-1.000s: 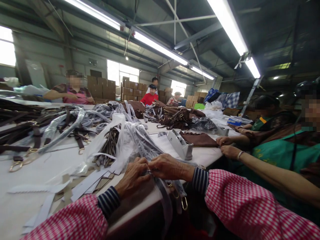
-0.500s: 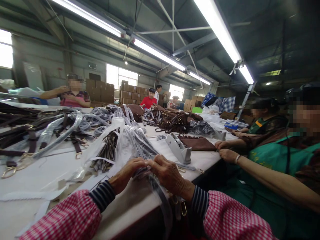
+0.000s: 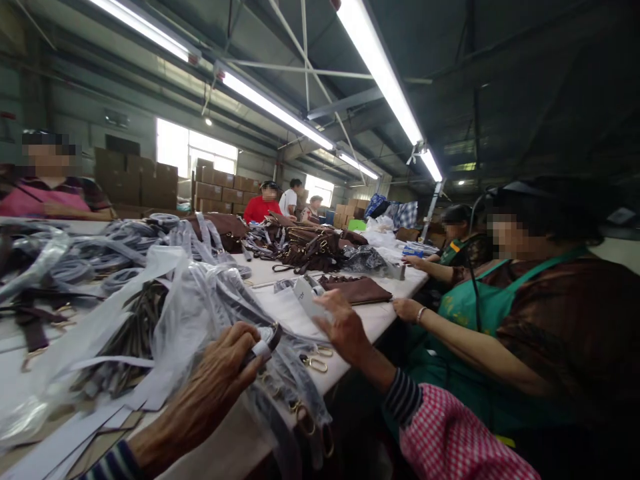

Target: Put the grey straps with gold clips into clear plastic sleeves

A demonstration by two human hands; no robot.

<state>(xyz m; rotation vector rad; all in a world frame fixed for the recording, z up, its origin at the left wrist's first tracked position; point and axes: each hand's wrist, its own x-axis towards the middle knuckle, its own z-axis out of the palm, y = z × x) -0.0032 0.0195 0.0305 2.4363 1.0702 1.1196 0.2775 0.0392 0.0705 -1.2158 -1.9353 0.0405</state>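
My left hand (image 3: 223, 373) is closed around a plastic-wrapped strap (image 3: 273, 337), whose dark folded end and a pale band show at the fingertips. Below it, more wrapped straps with gold clasps (image 3: 303, 413) hang over the table edge. My right hand (image 3: 345, 327) is raised at the tape dispenser (image 3: 306, 299), fingers stretched out and apart, slightly blurred; I cannot make out any tape in them. Part of the dispenser is hidden behind those fingers. Gold clasps (image 3: 317, 363) lie on the table just under my right hand.
Clear plastic bags (image 3: 170, 313) and bundled dark straps (image 3: 135, 327) lie to the left. A brown pouch (image 3: 355, 290) lies beyond the dispenser, near a co-worker in a green apron (image 3: 470, 300). Brown bags (image 3: 310, 243) are piled farther back. Stacked cartons (image 3: 220, 190) stand behind.
My hands were together on the strap; my right hand has let go and moved up to the dispenser. My left hand keeps the strap. The view has turned right.
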